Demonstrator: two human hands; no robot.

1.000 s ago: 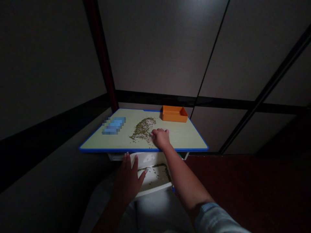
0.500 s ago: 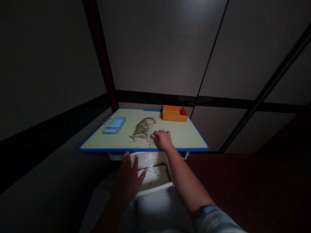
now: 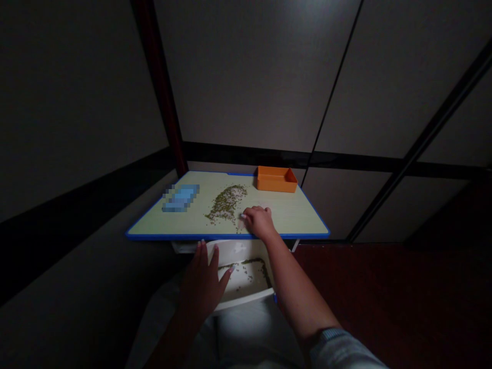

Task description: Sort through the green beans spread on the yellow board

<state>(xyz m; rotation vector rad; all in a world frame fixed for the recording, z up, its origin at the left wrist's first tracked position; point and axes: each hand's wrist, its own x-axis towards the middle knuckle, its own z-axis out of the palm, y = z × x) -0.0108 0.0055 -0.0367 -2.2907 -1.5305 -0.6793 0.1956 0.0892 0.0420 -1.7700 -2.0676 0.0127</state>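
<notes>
A heap of small green beans [image 3: 226, 203] lies spread on a pale green table with a blue rim [image 3: 226, 237]. My right hand [image 3: 259, 222] rests on the table at the heap's near right edge, fingers curled down onto the beans. Whether it holds any I cannot tell. My left hand [image 3: 203, 282] grips the left wall of a white tray [image 3: 246, 300] held just below the table's front edge. Some beans lie scattered in the tray.
An orange box [image 3: 275, 179] stands at the table's far right corner. A blue object, blurred out [image 3: 180, 199], lies at the table's left. Dark wall panels rise behind and to the left; a dark red floor shows at the right.
My right hand has slid toward the table's front edge, dragging along the heap's near side. The left hand and tray have stayed still.
</notes>
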